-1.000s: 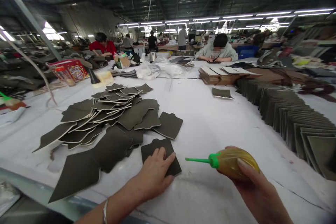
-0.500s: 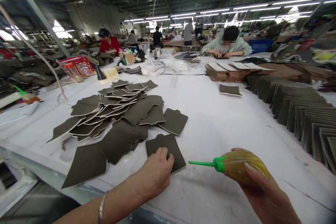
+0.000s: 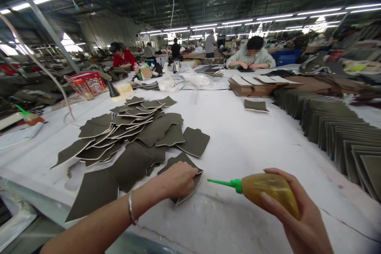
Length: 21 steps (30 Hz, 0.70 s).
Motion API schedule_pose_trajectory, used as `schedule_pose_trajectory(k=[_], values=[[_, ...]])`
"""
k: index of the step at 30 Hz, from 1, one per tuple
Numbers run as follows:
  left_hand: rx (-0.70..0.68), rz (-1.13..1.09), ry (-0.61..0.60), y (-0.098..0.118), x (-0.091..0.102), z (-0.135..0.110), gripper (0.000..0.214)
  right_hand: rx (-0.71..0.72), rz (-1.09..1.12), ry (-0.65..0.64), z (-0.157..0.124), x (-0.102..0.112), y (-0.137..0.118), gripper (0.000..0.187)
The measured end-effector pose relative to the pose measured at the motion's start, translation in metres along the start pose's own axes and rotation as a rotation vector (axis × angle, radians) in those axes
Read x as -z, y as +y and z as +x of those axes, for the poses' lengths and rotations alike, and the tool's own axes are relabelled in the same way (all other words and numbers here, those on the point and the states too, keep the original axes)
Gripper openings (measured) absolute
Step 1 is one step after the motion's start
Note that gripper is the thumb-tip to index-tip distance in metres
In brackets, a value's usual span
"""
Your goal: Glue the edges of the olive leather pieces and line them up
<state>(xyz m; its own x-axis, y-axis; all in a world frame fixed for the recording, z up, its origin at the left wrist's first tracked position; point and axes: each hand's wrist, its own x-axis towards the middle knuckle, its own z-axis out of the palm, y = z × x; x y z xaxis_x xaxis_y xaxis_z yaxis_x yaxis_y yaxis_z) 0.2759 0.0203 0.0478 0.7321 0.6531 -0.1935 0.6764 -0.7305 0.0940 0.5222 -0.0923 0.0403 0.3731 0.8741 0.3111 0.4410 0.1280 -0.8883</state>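
Observation:
My right hand (image 3: pixel 297 210) is wrapped round a squeeze bottle (image 3: pixel 268 192) of amber liquid, likely glue. Its thin green nozzle points left, clear of the table, toward a dark olive leather-like piece (image 3: pixel 190 192). My left hand (image 3: pixel 180 178), with a silver bangle at the wrist, is closed over that piece at its right edge. The piece is bent there, and my fingertips are partly hidden. To the left spreads a loose pile of similar pieces (image 3: pixel 133 127) with pale edges.
A long row of dark panels (image 3: pixel 333 127) stands on edge at the right. Brown stacked pieces (image 3: pixel 250 85) and a single small piece (image 3: pixel 256 106) lie further back. Another green-nozzled bottle (image 3: pixel 32 118) rests at the far left. A co-worker (image 3: pixel 251 55) sits across the table.
My left hand has closed on the piece and bent its right edge; the piece has shifted slightly left. The bottle in my right hand has moved a little left. The view has tilted slightly.

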Motion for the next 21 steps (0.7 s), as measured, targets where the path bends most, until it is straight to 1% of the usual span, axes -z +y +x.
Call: schedule_pose_trajectory(k=[4,6,10,13,17,21], values=[[0.013,-0.046,0.034,0.001,-0.001,0.009,0.023,-0.045,-0.085,-0.015,0.001,-0.011,-0.012,0.051],[0.024,-0.052,0.047,0.004,-0.004,0.013,0.024,-0.007,-0.122,-0.042,0.003,-0.014,-0.011,0.052],[0.030,-0.070,0.074,0.008,-0.009,0.015,0.023,0.127,-0.220,-0.118,0.010,-0.016,-0.002,0.051],[0.015,-0.088,0.086,0.006,-0.011,0.014,0.021,0.180,-0.281,-0.123,0.013,-0.018,0.001,0.050],[0.012,-0.095,0.074,0.005,-0.011,0.012,0.020,0.220,-0.330,-0.101,0.015,-0.023,-0.002,0.049],[0.009,-0.098,0.067,0.004,-0.010,0.009,0.021,0.208,-0.341,-0.114,0.013,-0.025,-0.006,0.049]])
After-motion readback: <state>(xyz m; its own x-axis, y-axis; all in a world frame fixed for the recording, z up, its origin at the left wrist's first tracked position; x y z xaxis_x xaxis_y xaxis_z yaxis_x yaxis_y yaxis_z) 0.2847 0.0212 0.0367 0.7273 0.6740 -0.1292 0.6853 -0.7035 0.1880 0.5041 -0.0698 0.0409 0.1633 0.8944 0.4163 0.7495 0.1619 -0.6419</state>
